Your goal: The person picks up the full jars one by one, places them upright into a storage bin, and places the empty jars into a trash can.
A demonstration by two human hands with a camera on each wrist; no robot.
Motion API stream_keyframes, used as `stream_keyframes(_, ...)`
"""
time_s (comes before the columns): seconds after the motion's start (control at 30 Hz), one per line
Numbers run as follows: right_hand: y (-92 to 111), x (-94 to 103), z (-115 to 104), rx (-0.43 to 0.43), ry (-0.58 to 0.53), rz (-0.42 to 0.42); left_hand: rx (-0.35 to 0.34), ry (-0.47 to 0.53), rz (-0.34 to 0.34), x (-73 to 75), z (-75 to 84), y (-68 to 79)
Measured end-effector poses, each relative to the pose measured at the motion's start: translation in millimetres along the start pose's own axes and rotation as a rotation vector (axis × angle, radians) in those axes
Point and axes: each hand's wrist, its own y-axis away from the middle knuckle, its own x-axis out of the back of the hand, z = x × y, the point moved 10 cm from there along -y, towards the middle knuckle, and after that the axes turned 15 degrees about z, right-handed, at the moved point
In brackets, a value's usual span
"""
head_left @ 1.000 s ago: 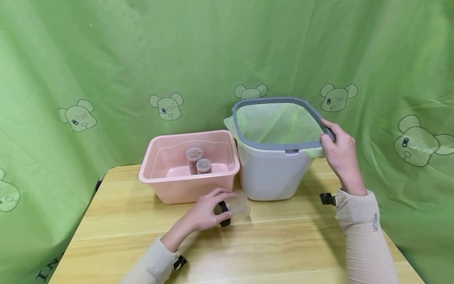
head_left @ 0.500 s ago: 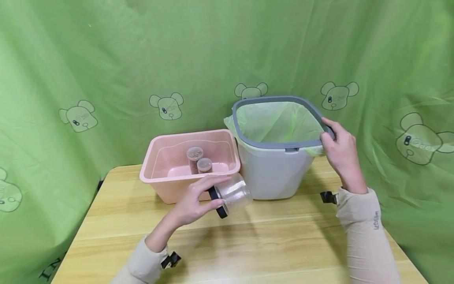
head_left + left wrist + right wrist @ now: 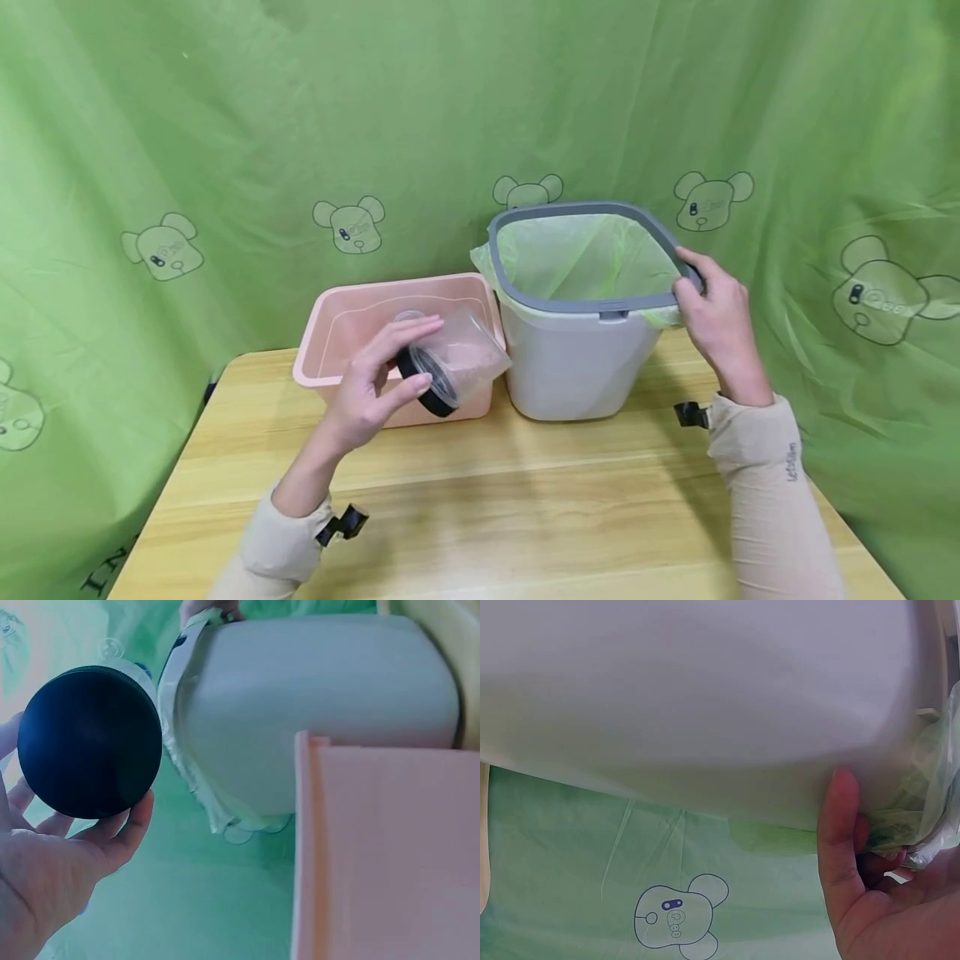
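My left hand [image 3: 360, 400] holds a clear jar [image 3: 472, 350] by its black lid [image 3: 90, 742], tilted with the base pointing up and right. In the head view the jar overlaps the front of a pink bin [image 3: 306, 358]. Behind it, the clear top of a small container [image 3: 408, 316] shows inside that bin; the rest is hidden. My right hand [image 3: 722, 329] grips the grey rim [image 3: 555, 305] of a pale trash can [image 3: 573, 375] at its right side, thumb toward the front. A thin green bag [image 3: 592, 258] lines the can and folds over its edge.
Both bins stand side by side on a light wooden table [image 3: 487, 517], toward its back edge. A green curtain [image 3: 420, 108] printed with bear heads hangs behind and along the sides.
My left hand has lifted the jar from near the table, up and to the left, to in front of the pink bin. The right hand stays on the trash can's rim.
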Motion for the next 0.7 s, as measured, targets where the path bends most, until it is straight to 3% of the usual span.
stream_keyframes(0.37,-1,-0.1,-1,0.007,0.006,0.012,-0.076,0.046,0.176,21.3,16.5,-27.1)
stream_keyframes(0.7,0,0.1,-1,0.006,0.004,0.008,-0.053,0.088,0.243,14.3,14.5,-48.2)
